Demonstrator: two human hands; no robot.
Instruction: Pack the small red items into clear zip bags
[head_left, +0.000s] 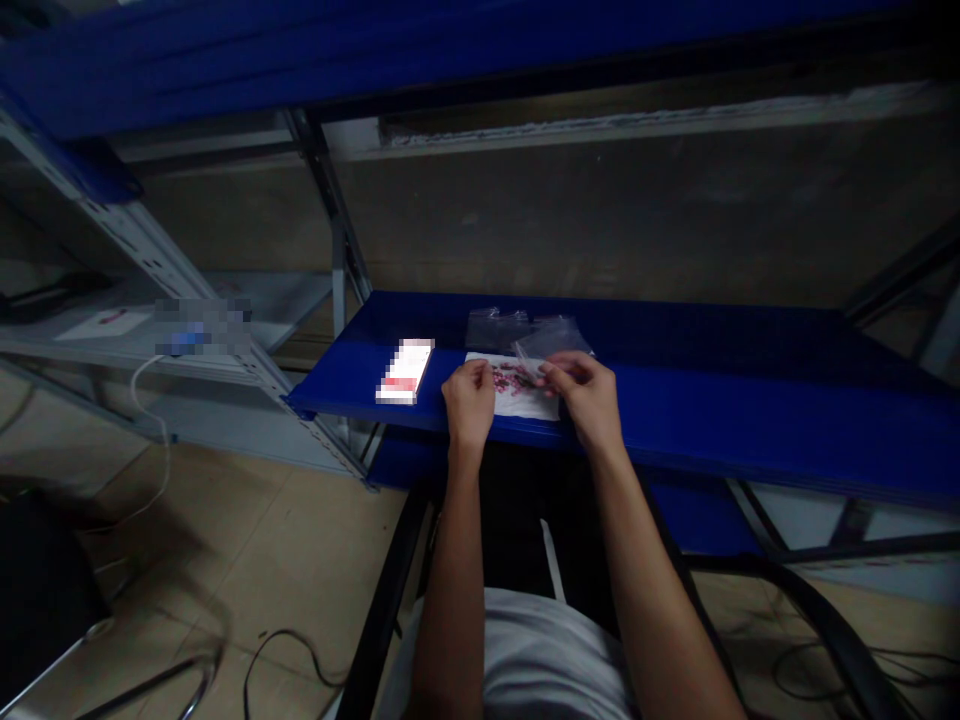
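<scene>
A white sheet (525, 404), cloth or paper, lies near the front edge of the blue shelf, with small pink and dark red bead-like pieces (508, 380) on it. My left hand (469, 398) is closed in a pinch over the sheet's left side; whatever its fingertips hold is too small to make out. At the right side, my right hand (589, 392) pinches a clear plastic bag (546, 343) between thumb and fingers. The bag tilts up over the back of the sheet. Behind it, another clear plastic bag (491, 328) lies flat on the shelf.
A lit phone (406, 371), partly blurred out, lies left of the sheet on the blue shelf (750, 390). Another blue shelf (480, 50) hangs above. Grey metal shelving (277, 300) with a white cable (166, 440) stands left. Black chair armrests (386, 600) flank my arms.
</scene>
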